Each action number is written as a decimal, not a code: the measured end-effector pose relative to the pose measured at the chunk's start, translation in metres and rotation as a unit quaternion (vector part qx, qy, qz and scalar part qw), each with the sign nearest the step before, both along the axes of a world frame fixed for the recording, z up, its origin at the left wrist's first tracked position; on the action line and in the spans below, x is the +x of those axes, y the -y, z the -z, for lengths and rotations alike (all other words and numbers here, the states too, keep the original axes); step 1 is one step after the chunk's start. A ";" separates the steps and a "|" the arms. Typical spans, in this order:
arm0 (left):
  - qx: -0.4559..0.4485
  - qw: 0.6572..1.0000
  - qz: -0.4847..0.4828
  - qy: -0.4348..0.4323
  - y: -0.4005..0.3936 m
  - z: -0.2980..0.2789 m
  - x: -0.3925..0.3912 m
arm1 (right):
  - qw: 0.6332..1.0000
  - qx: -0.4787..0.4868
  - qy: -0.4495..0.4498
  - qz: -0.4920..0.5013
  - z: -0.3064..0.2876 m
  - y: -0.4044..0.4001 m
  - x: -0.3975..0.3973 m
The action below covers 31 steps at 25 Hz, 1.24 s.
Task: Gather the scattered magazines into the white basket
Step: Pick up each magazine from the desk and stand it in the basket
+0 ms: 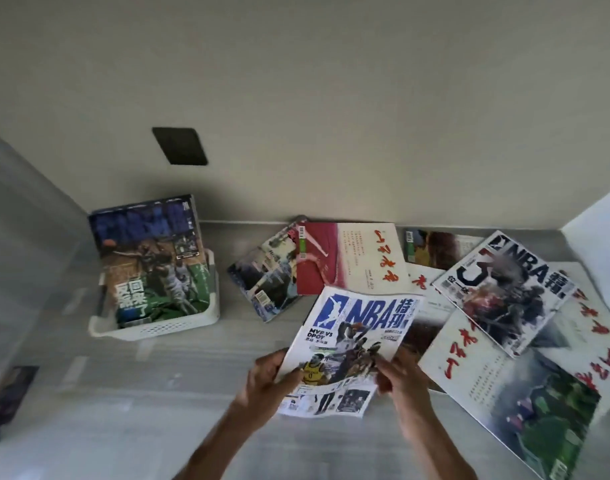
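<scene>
**Mia:** What is the person holding?

**Ben:** A blue and white NBA magazine [359, 341]. The left hand [269, 379] grips its left edge, thumb curled on the cover. The right hand [400, 379] pinches its right edge. It is lifted a bit off the grey floor [158, 393], and its bottom cover sags down. I think two hands are used so the floppy pages do not flop open.

**Mia:** Where does it go?

**Ben:** Into the white basket [158, 327]. From the hands, that is at about ten o'clock, against the wall. One green basketball magazine [151, 258] already stands in it, leaning back on the wall, because it is taller than the basket.

**Mia:** Are more left?

**Ben:** Lots! At twelve o'clock from the held one lie a red and cream magazine [352, 258] and a tilted one [262, 275] partly under it. At two o'clock is a dark NBA magazine [504, 292] sitting on top of others. At four o'clock is a big cream magazine with red writing [487, 368]. They overlap in a messy pile, so I guess the top ones have to go first.

**Mia:** Anything else?

**Ben:** A dark wall plate [179, 145] above the basket, and something dark and blurry at eight o'clock [9, 396]. I cannot tell what it is.
</scene>
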<state>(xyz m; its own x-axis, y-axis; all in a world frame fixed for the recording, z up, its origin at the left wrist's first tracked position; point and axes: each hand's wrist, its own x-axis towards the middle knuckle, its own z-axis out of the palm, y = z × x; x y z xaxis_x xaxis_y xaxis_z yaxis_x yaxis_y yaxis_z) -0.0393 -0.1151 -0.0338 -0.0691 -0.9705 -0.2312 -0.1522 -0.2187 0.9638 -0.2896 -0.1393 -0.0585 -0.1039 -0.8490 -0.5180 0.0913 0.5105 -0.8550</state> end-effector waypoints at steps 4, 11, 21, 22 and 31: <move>-0.103 0.970 -0.192 0.102 0.002 -0.010 0.084 | 0.990 -0.127 -0.025 -0.055 -0.018 0.029 0.079; -0.022 0.960 -0.242 0.138 -0.029 0.017 0.157 | 0.973 -0.102 -0.080 -0.189 -0.009 0.024 0.157; -0.117 0.922 -0.328 0.170 0.091 -0.112 0.319 | 0.953 -0.230 -0.103 -0.170 -0.132 0.159 0.337; -0.087 0.920 -0.326 0.199 0.101 -0.104 0.328 | 0.959 -0.200 -0.111 -0.166 -0.123 0.168 0.350; -0.017 0.905 -0.302 0.299 0.127 -0.034 0.350 | 0.960 -0.101 -0.221 -0.138 -0.058 0.194 0.378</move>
